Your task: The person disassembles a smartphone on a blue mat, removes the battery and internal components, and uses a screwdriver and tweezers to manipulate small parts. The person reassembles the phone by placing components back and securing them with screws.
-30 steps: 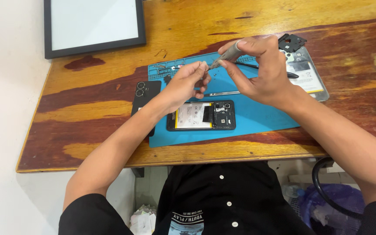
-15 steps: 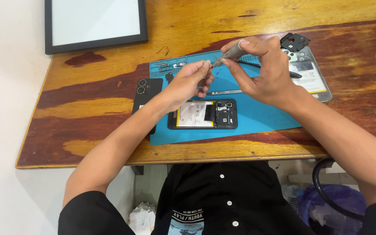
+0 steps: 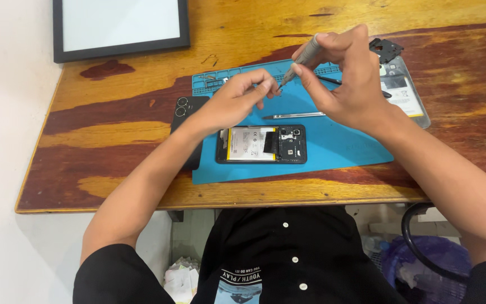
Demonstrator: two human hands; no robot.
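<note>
A framed white board lies at the far left of the wooden counter. Above the blue mat and the opened phone, the left hand pinches something tiny, perhaps a screw, at the tip of the screwdriver, which the right hand holds in a closed grip, tilted down towards it

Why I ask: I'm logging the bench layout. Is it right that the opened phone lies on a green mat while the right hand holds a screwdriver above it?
Not quite: the mat is blue, not green, as the head view shows. The rest holds: the opened phone lies on it, and the right hand holds a screwdriver above it.
</note>
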